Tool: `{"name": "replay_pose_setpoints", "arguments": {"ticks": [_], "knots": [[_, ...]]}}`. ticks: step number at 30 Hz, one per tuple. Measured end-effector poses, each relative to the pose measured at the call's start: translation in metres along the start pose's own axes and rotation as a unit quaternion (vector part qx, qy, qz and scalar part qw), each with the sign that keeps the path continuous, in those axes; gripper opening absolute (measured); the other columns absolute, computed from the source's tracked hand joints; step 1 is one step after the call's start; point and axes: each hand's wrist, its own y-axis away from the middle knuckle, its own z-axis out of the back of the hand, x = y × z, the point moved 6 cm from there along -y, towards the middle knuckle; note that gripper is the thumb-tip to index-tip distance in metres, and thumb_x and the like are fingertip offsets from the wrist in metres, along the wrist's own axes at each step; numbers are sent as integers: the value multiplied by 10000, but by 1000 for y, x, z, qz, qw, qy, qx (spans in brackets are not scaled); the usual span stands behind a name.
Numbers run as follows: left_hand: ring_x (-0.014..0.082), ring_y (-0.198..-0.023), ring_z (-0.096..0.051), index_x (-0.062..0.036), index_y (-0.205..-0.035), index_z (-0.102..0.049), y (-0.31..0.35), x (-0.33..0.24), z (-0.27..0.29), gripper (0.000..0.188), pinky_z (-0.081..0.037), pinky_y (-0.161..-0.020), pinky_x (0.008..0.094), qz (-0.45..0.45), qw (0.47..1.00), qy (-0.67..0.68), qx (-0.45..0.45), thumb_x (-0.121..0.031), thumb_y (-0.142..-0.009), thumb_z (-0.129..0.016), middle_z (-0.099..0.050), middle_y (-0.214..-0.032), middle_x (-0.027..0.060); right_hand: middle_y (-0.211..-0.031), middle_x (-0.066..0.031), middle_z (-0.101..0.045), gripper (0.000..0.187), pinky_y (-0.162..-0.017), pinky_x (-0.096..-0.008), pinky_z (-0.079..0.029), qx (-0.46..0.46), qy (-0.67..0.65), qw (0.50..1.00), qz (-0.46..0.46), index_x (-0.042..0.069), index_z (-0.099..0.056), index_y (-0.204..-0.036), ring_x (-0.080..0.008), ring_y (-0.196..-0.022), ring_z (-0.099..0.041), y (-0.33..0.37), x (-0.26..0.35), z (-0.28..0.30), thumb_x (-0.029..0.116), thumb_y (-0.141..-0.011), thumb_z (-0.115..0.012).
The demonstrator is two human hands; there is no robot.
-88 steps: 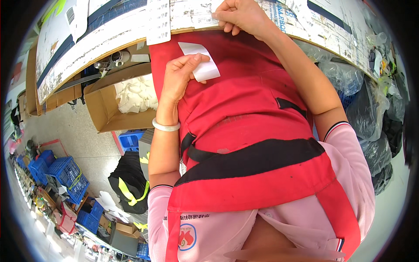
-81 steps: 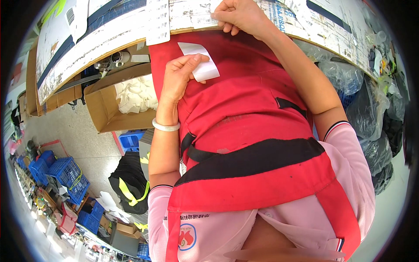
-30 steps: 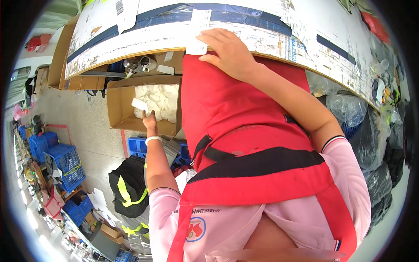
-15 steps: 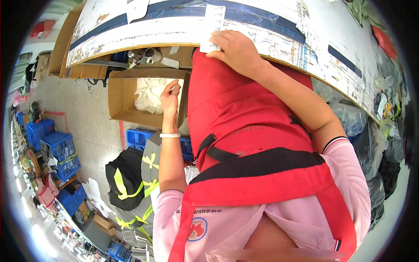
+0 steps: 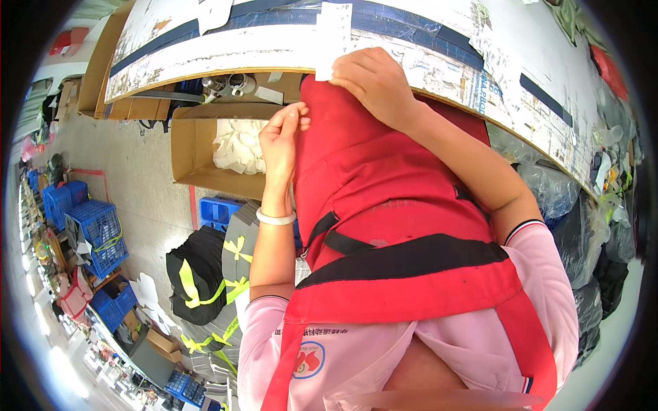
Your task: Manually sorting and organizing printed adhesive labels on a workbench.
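A white printed label strip (image 5: 334, 41) lies over the near edge of the worktable. My right hand (image 5: 375, 88) rests at that edge with its fingers curled and pinched on the strip's right side. Beside the red apron (image 5: 370, 157), just below the table edge, my left hand (image 5: 279, 140) is raised with thumb and fingers pressed together. Whatever those fingertips may hold is too small to make out. To the left of this hand, a cardboard box (image 5: 192, 147) holds a heap of crumpled white paper scraps (image 5: 240, 147).
The white worktable (image 5: 274, 51) with dark blue tape bands spans the top. Blue crates (image 5: 99, 236) stand at the left. Black bundles (image 5: 199, 277) with yellow-green ties lie by my left arm. Clear plastic bags (image 5: 572, 233) pile up at the right.
My left hand has moved up and right, from over the box of scraps toward the table edge. The right hand stays at the label strip, shifting only slightly.
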Motion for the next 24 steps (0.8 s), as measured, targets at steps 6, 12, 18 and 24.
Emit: {"name": "replay_pose_setpoints", "arguments": {"ticks": [6,12,18,24], "knots": [[129,-728,-634,34,-1057,-633,-1,-16,-54,277,-514,-646,248,155,968,148,131,-203,-918,-599,-679,-894,115,-914,-19,-618,109,-738,-328,-466,180,-198,963,34,91,-611,-842,-202,-842,-586,35,65,16,172,-795,-667],[69,-678,-599,15,-973,-673,21,-21,-72,196,-465,-584,209,126,983,31,132,-160,-892,-638,-684,-830,66,-811,-13,-622,120,-645,-220,-450,98,-351,848,-384,14,-631,-930,-69,-719,-553,44,-4,51,124,-894,-602],[12,-632,-519,-7,-947,-673,33,-43,-102,131,-402,-548,176,62,981,-31,180,-120,-884,-652,-637,-757,-24,-766,0,-602,144,-638,-203,-457,161,-452,770,-421,-6,-634,-929,-56,-673,-527,57,-24,43,128,-904,-585],[26,-665,-536,-12,-969,-656,27,-46,-112,136,-421,-590,176,59,983,4,175,-111,-876,-660,-647,-794,-5,-778,-17,-597,154,-655,-218,-478,172,-490,757,-397,-9,-621,-971,-73,-679,-546,58,-19,53,112,-924,-539]]}}
